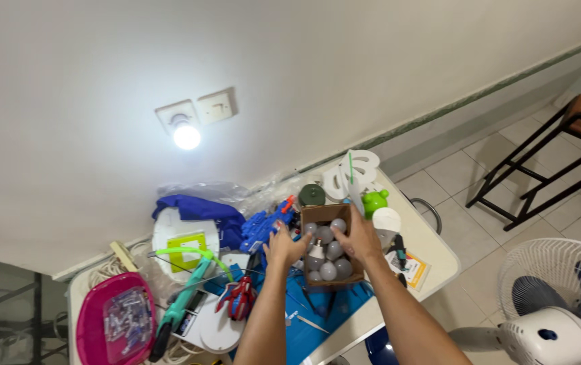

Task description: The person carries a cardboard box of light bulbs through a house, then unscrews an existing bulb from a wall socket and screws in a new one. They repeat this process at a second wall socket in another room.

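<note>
Gripping opposite sides of a cardboard box point(322, 215) of light bulbs point(329, 251) on the cluttered tabletop point(432, 253), the left hand point(284, 246) and right hand point(360, 236) both clasp its edges, beside a pink tray point(94, 324).

A small brown cardboard box point(326, 249) of round white light bulbs point(328, 251) sits mid-table point(432, 260), the left hand point(284, 246) at its left wall, the right hand point(360, 238) at its right. Far left lies a pink plastic tray point(114, 326); right of the table, on the floor, stands a white electric fan point(561, 304).
</note>
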